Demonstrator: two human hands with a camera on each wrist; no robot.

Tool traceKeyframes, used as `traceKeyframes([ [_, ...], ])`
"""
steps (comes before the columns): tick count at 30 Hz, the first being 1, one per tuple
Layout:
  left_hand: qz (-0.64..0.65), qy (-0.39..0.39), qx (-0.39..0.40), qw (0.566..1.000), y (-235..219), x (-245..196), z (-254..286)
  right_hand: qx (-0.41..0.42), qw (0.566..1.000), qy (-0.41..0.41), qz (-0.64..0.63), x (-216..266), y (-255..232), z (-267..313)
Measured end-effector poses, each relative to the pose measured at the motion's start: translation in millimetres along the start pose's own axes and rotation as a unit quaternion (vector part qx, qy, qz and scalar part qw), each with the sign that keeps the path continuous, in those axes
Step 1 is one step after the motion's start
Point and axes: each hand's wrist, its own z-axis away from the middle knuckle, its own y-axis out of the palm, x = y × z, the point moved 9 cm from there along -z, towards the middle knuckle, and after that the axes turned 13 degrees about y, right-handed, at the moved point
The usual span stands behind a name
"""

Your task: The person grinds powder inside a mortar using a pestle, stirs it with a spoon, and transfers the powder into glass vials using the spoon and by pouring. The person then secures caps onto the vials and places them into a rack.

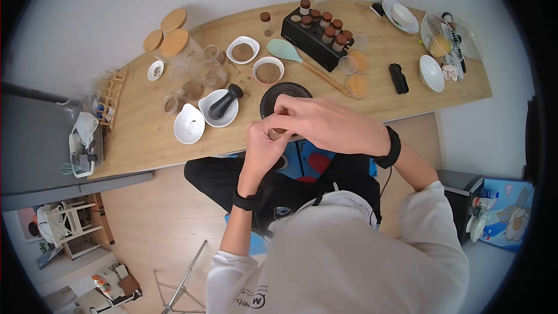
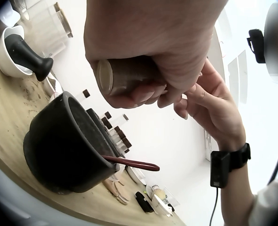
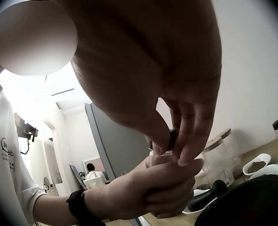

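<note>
My left hand (image 1: 263,146) wraps around a small glass spice jar (image 2: 122,76) with brown powder in it. At the jar's top, my right hand (image 1: 331,125) pinches the dark cap (image 3: 171,140) between thumb and fingers. Both hands meet in front of my body, over the table's near edge. Close beyond them stands a black stone mortar (image 2: 59,146), partly covered by the right hand in the head view. A dark red handle (image 2: 134,163) sticks out over the mortar's rim.
Left of the mortar, a black pestle (image 1: 225,102) lies in a white bowl (image 1: 216,121). Bowls of brown powder (image 1: 243,52) stand behind, near wooden-lidded canisters (image 1: 177,46). A teal spoon (image 1: 285,50) lies before a black rack (image 1: 311,42) of spice jars. A wire basket (image 1: 440,32) stands far right.
</note>
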Motion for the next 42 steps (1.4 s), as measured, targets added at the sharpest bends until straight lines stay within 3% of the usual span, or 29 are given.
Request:
traceKeyframes([
  [5,0.024,-0.037,0.069,0.997,10,11,4,-0.002,0.998,-0.049,-0.031,8,-4,3],
  [12,-0.014,-0.020,0.055,0.998,7,-1,-13,-0.069,0.990,-0.105,0.061,11,-12,9],
  [19,0.044,-0.033,0.129,0.990,11,4,-21,-0.089,0.987,-0.130,0.027,12,-43,17],
  [21,0.035,-0.050,0.133,0.989,5,8,-22,-0.152,0.985,-0.082,0.003,-8,-59,15],
  [23,-0.058,-0.044,0.114,0.991,-12,16,-31,-0.192,0.977,-0.076,-0.043,-39,-65,9],
  [25,-0.068,-0.064,0.101,0.991,-23,22,-40,-0.221,0.957,0.030,-0.185,-96,-69,8],
  [26,-0.058,-0.043,0.057,0.996,-34,25,-46,-0.220,0.957,0.028,-0.187,-113,-59,11],
  [27,-0.048,-0.020,0.013,0.999,-47,26,-53,-0.226,0.934,0.108,-0.255,-151,-46,14],
  [28,-0.061,-0.047,0.024,0.997,-53,33,-57,-0.229,0.901,0.187,-0.319,-187,-29,17],
  [31,0.003,-0.015,-0.004,1.000,-70,46,-79,-0.279,0.870,0.215,-0.344,-229,24,37],
  [33,0.020,-0.022,0.018,0.999,-79,50,-102,-0.287,0.878,0.219,-0.313,-243,51,43],
  [36,-0.065,-0.021,0.060,0.996,-87,54,-137,-0.296,0.894,0.232,-0.243,-252,71,49],
  [38,-0.140,0.032,0.103,0.984,-88,60,-160,-0.299,0.902,0.239,-0.200,-249,76,50],
  [39,-0.141,0.031,0.104,0.984,-94,65,-175,-0.308,0.919,0.204,-0.139,-237,73,48],
  [40,-0.209,0.037,0.151,0.965,-94,70,-191,-0.315,0.931,0.168,-0.076,-226,70,47],
  [42,-0.279,0.052,0.202,0.938,-87,70,-204,-0.305,0.934,0.167,-0.085,-224,72,46],
])
